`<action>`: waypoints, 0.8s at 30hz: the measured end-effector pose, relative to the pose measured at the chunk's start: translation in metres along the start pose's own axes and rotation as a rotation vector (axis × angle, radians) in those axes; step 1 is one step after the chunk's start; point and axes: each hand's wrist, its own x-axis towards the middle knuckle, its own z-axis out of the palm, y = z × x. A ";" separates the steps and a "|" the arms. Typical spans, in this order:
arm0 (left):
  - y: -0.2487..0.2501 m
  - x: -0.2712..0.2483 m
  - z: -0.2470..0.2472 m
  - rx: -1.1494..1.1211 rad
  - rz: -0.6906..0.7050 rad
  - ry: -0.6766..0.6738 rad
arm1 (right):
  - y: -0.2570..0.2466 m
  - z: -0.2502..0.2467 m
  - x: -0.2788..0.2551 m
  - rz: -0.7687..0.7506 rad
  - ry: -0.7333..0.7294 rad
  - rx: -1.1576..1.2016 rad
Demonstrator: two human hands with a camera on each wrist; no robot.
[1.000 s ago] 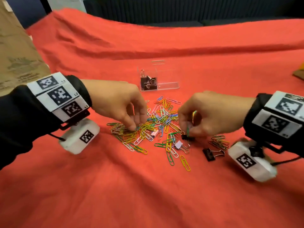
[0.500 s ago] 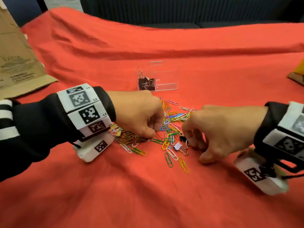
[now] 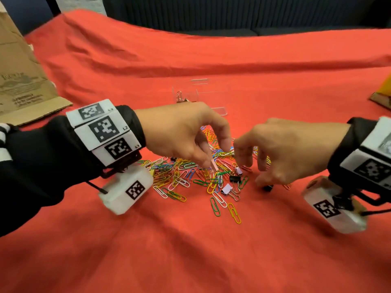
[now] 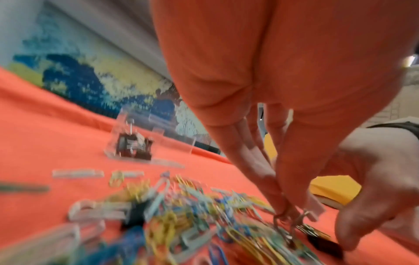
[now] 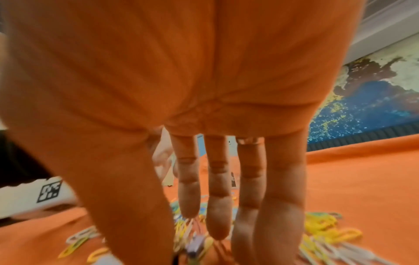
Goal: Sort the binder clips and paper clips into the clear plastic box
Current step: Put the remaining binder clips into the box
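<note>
Behind the paper clips (image 3: 190, 172), the clear box (image 3: 198, 96) stands near; cardboard (image 3: 25, 81) lies far left. Left hand (image 3: 179, 132) pinches a pink clip (image 3: 213, 165); right hand (image 3: 283, 149) fingers hang spread, holding nothing.

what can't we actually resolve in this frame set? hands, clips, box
- Left hand: head view shows a pink binder clip at its fingertips; left wrist view too blurred to confirm the pinch.
- Right hand: a black binder clip lies under its fingers; contact unclear, and the palm fills the right wrist view.
- Clear plastic box: lower part hidden behind the left hand; contents uncountable.
- Paper clip pile: partly covered, smeared in wrist views.
</note>
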 end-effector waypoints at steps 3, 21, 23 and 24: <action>-0.001 0.005 0.013 -0.084 0.006 -0.026 | -0.002 0.010 0.004 0.009 -0.032 -0.006; 0.020 0.016 0.046 0.499 0.181 0.036 | 0.010 0.013 0.002 0.067 -0.009 0.005; 0.020 0.015 0.044 0.485 0.160 0.058 | 0.013 0.009 0.001 0.085 0.016 0.030; 0.019 0.014 0.044 0.475 0.153 0.062 | 0.013 0.007 0.001 0.089 0.027 0.044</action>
